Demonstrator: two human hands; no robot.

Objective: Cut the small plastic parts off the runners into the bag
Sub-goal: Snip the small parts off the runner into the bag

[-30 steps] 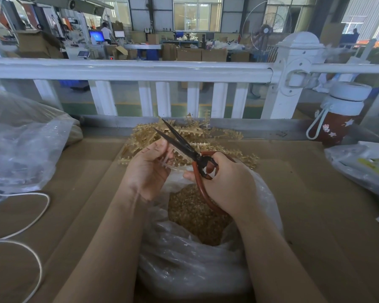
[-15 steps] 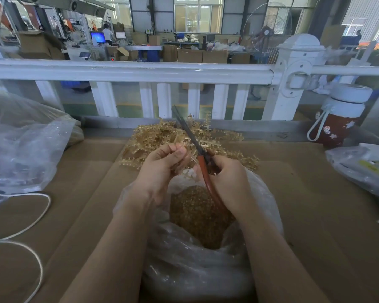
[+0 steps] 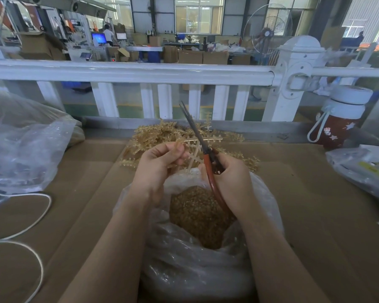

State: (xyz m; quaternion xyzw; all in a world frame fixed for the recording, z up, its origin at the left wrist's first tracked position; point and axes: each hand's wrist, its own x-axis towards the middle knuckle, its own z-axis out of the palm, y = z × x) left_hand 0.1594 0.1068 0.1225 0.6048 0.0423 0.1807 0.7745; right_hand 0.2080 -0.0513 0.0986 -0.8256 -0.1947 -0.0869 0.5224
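- Our left hand (image 3: 157, 165) pinches a pale runner (image 3: 194, 153) between thumb and fingertips, just above the bag (image 3: 206, 270).
- Our right hand (image 3: 232, 180) grips the red handles of the scissors (image 3: 202, 147); the blades lie almost together across the runner, tips pointing far.
- The bag stands open near us on the cardboard (image 3: 315, 204), amber parts (image 3: 199, 215) inside.
- More runners are heaped in a pile (image 3: 153, 134) just beyond the hands.

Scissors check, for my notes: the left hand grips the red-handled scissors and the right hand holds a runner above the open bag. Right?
Hands are swapped. In the head view the right hand grips the scissors; the left hand holds the runner above the open bag.
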